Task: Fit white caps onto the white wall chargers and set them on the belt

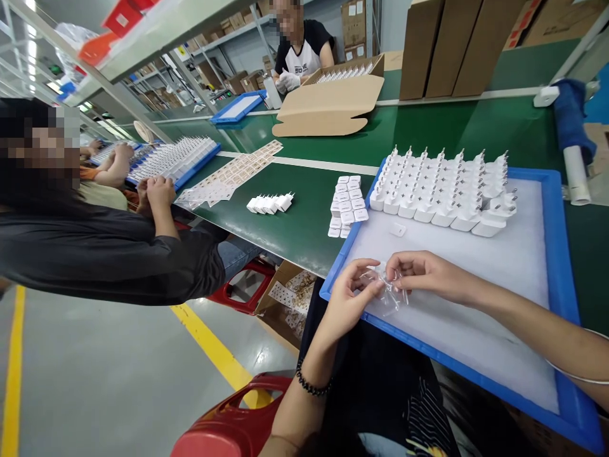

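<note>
My left hand (349, 295) curls its thumb and fingers round a bunch of small clear plastic pieces (391, 299), over the near left edge of a blue-rimmed tray (564, 254). From the right, my right hand (421, 271) pinches at the same bunch, its fingertips close to the left ones. The exact shape of the clear pieces is hard to make out. Beyond my hands, rows of white plug adapters (438, 190) stand on the tray's white foam, metal pins up. One small flat white piece (397, 230) lies on the foam between them and my hands.
Stacked white blocks (346, 206) sit left of the tray, and a short row of adapters (270, 203) farther left. Sticker sheets (238, 171) lie near a seated co-worker (95, 247). Opposite, another person handles an open carton (328, 101). A red stool (233, 419) stands below.
</note>
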Tool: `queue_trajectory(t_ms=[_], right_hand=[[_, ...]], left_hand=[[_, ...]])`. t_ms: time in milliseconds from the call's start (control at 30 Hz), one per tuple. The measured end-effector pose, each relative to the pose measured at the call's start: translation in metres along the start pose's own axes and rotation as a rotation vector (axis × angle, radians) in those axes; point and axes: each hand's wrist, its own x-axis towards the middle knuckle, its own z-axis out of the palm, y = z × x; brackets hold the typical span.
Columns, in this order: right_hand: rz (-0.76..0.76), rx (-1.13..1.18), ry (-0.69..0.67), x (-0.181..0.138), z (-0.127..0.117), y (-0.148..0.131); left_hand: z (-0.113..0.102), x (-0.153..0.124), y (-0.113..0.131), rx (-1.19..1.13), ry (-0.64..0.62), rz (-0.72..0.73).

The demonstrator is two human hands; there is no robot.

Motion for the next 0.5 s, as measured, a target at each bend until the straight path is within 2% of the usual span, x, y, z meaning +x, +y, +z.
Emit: queue_trajectory(t_ms=[133,500], right_hand=[[-0.033,-0.033,0.026,-0.0005,-0.0015,-0.0003],[-0.050,-0.034,0.006,-0.0004,0.0014,0.0007]], left_hand=[[-0.0036,0.0002,0.0046,-0.004,-0.086,-0.058],[-0.0024,0.0001,-0.0025,-0.078,-0.034,0.003]])
